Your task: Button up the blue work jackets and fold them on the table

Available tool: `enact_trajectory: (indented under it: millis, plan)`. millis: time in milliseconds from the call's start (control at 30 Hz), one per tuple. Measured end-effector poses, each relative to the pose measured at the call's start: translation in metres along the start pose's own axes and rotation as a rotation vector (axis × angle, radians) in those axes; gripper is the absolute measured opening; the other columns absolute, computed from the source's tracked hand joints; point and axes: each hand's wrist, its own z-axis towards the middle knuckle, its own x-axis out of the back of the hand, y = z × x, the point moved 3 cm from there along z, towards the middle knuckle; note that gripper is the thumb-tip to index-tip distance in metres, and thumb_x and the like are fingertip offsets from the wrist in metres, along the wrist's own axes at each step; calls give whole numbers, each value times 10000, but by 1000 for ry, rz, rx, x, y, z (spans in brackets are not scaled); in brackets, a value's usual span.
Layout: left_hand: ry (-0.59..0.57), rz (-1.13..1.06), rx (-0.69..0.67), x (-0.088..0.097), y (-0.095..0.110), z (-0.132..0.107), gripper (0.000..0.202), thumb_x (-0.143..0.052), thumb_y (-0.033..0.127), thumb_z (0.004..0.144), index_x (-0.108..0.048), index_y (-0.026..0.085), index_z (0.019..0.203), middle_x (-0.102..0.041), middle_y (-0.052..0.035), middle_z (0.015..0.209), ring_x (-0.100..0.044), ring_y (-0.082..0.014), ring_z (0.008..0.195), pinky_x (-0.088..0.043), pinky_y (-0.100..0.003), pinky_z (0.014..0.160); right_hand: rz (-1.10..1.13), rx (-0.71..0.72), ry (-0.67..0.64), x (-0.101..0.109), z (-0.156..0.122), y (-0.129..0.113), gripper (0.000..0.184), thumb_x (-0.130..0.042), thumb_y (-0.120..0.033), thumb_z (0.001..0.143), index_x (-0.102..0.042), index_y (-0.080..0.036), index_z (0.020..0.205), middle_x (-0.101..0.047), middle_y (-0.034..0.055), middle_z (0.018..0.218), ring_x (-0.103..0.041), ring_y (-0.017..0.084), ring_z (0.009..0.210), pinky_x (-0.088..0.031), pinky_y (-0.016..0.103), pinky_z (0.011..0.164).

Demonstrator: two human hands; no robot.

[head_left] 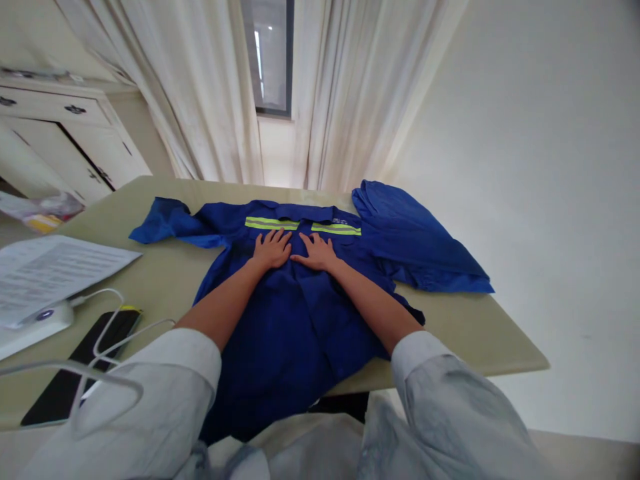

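Observation:
A dark blue work jacket [280,320] lies spread on the table, collar toward the far edge, its lower part hanging over the near edge. Yellow-green reflective strips cross its chest. Both my hands rest on the chest just below these strips, fingers spread. My left hand [273,249] lies flat near the left strip, and my right hand [316,253] lies flat beside it under the right strip. One sleeve reaches out to the left. A folded blue garment [415,233] lies at the right, touching the jacket's right side.
On the pale green table [465,333], printed sheets [55,273] lie at the left over a white device [45,330] with a cable. A black phone-like slab [85,367] is near the front left. Behind stand curtains [200,87] and a white cabinet [60,133]; a wall [540,167] borders the right.

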Motion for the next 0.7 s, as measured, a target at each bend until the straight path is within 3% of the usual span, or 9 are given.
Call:
enact_trajectory:
  millis: [133,200,267,367,500,600,700]
  plan:
    - [-9,3,-8,0,-5,23,641,-269,488,1040,-349,303,1649,-250,-50,1750,-243,-334,1598,-169,-666,1258,38,83,96,11,-12,-16,726,-510,-747,973,-538,-203,1453,-546,197,1468,-512,361,1374,-324,570,1175]
    - [6,-7,-20,-1,-6,27,636,-278,497,1037,-368,311,1638,-268,-50,1745,-258,-336,1591,-177,-670,1252,58,197,29,14,-33,-30,672,-605,-715,931,-573,-210,1373,-637,171,1332,-602,350,1243,-440,502,1070]
    - [47,-26,-31,-1,-6,27,619,-290,496,1037,-405,316,1617,-308,-56,1730,-284,-340,1577,-185,-674,1244,56,209,-79,14,-53,-35,664,-718,-596,879,-546,-212,1392,-696,165,1214,-672,354,1088,-514,472,936]
    - [172,-57,-43,2,-4,19,574,-343,455,1034,-472,308,1573,-365,-61,1705,-329,-333,1547,-188,-639,1252,105,126,-100,17,-69,-22,574,-728,-336,844,-563,-202,1378,-741,138,1081,-706,341,985,-539,444,860]
    - [368,-76,-45,21,2,2,503,-367,319,1021,-574,227,1469,-518,-98,1590,-438,-305,1445,-301,-503,1222,547,-58,-129,20,-67,13,428,-573,-111,828,-600,-169,1251,-729,31,818,-713,218,774,-553,329,754]
    - [342,-82,-43,33,8,-10,482,-337,242,1008,-611,185,1400,-626,-143,1430,-530,-305,1342,-417,-445,1124,665,-89,6,26,-84,24,345,-525,-85,828,-596,-158,1158,-718,37,833,-703,189,766,-559,319,759]
    - [229,-81,-51,31,17,-29,428,-349,260,1015,-674,198,1286,-705,-139,1269,-632,-302,1194,-483,-450,1051,468,136,298,35,-135,3,219,-600,-225,896,-618,-181,1109,-710,113,1085,-677,234,1021,-532,382,938]
